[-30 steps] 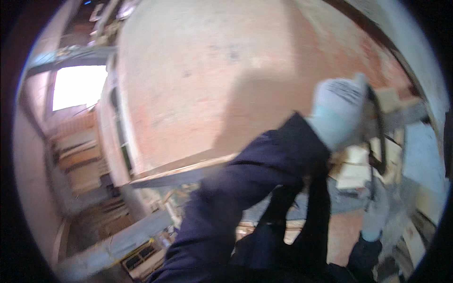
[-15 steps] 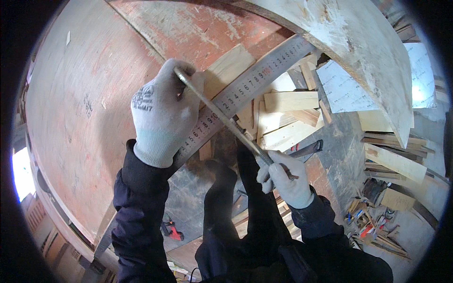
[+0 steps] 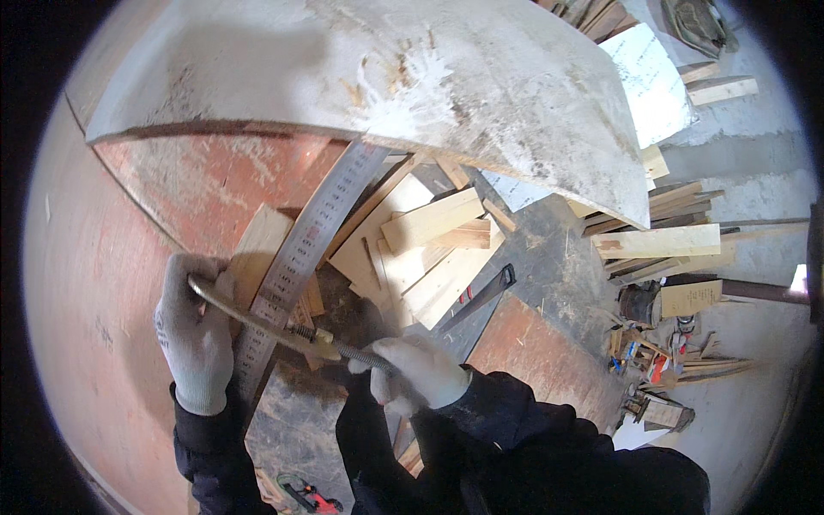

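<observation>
Both my hands wear pale work gloves and hold a metal clamp (image 3: 249, 320) between them. My left hand (image 3: 196, 330) is closed round the end of its bar, at the edge of the reddish board. My right hand (image 3: 419, 371) grips the threaded screw at the other end; its fingers are slightly smeared by motion. Under the clamp's bar runs a long steel ruler (image 3: 302, 236), lying along the board's edge. A light wood piece (image 3: 257, 243) sits beside the ruler, close to my left hand.
A large whitish curved panel (image 3: 515, 112) spans the top of the view. Loose wood offcuts (image 3: 433, 219) and a hand saw (image 3: 481, 300) lie on the floor beyond my right hand. More planks (image 3: 657, 242) and tools are piled at the right. A red tool (image 3: 318, 499) rests near the bottom edge.
The view has turned, so the ruler looks steeper and the whitish panel fills more of the top. Both hands with the clamp appear farther left and lower, still holding it.
</observation>
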`<move>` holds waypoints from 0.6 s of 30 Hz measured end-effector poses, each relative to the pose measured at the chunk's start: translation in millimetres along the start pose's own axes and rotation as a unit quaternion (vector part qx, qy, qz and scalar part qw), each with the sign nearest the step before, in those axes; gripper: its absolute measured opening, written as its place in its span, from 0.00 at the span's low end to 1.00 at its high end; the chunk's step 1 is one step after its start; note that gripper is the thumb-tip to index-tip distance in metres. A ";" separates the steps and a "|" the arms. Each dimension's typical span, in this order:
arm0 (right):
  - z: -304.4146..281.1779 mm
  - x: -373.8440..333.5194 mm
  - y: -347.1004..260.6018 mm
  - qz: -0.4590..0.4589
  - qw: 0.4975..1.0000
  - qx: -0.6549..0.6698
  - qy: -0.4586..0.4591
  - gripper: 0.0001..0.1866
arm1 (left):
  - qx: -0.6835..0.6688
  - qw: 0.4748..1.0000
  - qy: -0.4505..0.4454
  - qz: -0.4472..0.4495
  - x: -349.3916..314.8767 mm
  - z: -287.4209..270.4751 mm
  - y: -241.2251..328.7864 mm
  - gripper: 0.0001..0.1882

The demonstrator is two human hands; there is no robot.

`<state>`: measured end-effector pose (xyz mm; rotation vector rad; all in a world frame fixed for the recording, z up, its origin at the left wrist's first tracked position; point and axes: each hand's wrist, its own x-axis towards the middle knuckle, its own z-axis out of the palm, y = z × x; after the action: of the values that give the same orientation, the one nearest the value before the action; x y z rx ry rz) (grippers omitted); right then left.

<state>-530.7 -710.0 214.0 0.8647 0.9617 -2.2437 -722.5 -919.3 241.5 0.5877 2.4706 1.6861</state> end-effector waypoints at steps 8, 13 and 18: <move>-8.7 10.6 -2.2 0.119 0.986 0.109 -0.040 0.28 | -0.011 0.996 -0.022 -0.088 2.1 -0.4 6.2 0.04; -10.8 11.0 -1.5 0.120 0.989 0.077 -0.039 0.27 | -0.007 0.998 -0.018 -0.054 3.4 -2.2 5.5 0.04; -37.6 -16.8 -16.2 0.086 0.991 -0.065 0.077 0.23 | 0.006 0.998 -0.038 -0.056 4.8 -10.1 6.3 0.13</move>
<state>-518.2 -667.6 212.9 1.0333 1.0485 -1.9699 -728.2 -924.4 251.7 0.4936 2.4153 1.5783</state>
